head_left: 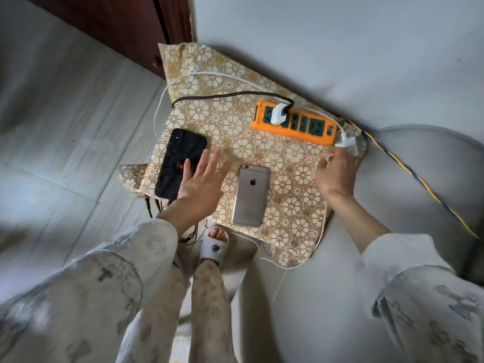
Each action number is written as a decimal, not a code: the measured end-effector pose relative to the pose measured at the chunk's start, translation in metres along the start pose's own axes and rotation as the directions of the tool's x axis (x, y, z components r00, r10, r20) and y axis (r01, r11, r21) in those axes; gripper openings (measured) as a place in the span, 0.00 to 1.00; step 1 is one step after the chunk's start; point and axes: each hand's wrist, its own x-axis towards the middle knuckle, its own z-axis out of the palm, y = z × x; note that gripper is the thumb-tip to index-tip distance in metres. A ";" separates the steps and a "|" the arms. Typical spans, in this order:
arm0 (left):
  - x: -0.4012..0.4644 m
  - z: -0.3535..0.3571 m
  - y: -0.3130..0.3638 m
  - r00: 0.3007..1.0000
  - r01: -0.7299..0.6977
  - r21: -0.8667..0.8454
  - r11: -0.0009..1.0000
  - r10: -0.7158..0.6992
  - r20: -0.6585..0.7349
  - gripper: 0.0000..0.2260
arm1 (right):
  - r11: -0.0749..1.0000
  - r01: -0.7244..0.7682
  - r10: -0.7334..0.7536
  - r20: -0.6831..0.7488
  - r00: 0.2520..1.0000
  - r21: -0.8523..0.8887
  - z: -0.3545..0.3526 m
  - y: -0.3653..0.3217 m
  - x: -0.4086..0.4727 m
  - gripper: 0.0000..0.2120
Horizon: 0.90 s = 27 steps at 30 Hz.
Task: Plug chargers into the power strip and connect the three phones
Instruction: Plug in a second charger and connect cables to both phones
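An orange power strip (290, 131) lies at the far right of a small table covered by a flower-patterned cloth (235, 132). A white charger (279, 113) with a black cable is plugged into the strip's left end. A black phone (178, 161) lies at the left, a silver phone (251, 195) face down in the middle. My left hand (201, 179) hovers open between the two phones, fingers spread. My right hand (336, 171) reaches toward a second white charger (347, 143) at the strip's right end; its fingertips touch it, the grip is unclear.
A white cable (222, 76) loops across the cloth's far side. A yellow and blue cord (419, 179) runs off to the right along the wall. A dark wooden door (125, 24) stands behind. My sandalled foot (216, 244) is under the table's near edge.
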 end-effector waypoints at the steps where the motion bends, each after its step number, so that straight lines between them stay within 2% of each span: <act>1: 0.005 -0.001 0.000 1.000 0.005 0.010 1.000 -0.005 -0.015 0.34 | 0.999 0.008 -0.009 -0.034 0.999 -0.031 -0.003 0.005 0.010 0.16; 4: 0.022 -0.001 0.005 0.998 0.049 -0.035 0.998 -0.050 -0.031 0.38 | 0.991 0.012 -0.015 -0.020 1.000 -0.131 -0.004 0.021 0.042 0.21; 7: 0.026 0.005 0.010 0.996 0.085 0.027 0.996 -0.084 -0.027 0.40 | 0.979 -0.006 0.016 0.046 0.999 -0.202 0.002 0.031 0.061 0.26; 13: 0.029 0.008 0.014 0.992 0.127 0.064 0.990 -0.126 -0.021 0.41 | 0.956 0.061 -0.056 0.025 0.998 -0.286 0.003 0.038 0.072 0.24; 15: 0.029 0.007 0.015 0.991 0.135 0.075 0.988 -0.135 -0.014 0.42 | 0.977 0.063 -0.060 0.019 0.998 -0.202 -0.001 0.038 0.068 0.23; 17: 0.029 0.006 0.016 0.989 0.148 0.086 0.985 -0.148 -0.007 0.43 | 0.997 0.062 -0.063 -0.015 0.998 -0.048 -0.007 0.035 0.062 0.21; 19: 0.030 0.006 0.016 0.987 0.160 0.094 0.983 -0.160 -0.004 0.43 | 0.989 0.128 -0.123 -0.072 0.990 0.074 -0.016 0.029 0.059 0.21; 21: 0.031 0.006 0.016 0.986 0.169 0.099 0.981 -0.169 -0.005 0.44 | 0.956 0.205 -0.194 -0.071 0.978 0.210 -0.024 0.017 0.062 0.21; 24: 0.031 0.008 0.016 0.985 0.173 0.107 0.979 -0.172 -0.015 0.44 | 0.885 0.196 -0.281 0.146 0.949 0.423 -0.029 -0.005 0.072 0.25; 27: 0.032 0.009 0.016 0.985 0.175 0.111 0.978 -0.173 -0.029 0.44 | 0.871 0.182 -0.351 0.319 0.880 0.457 -0.022 -0.016 0.076 0.26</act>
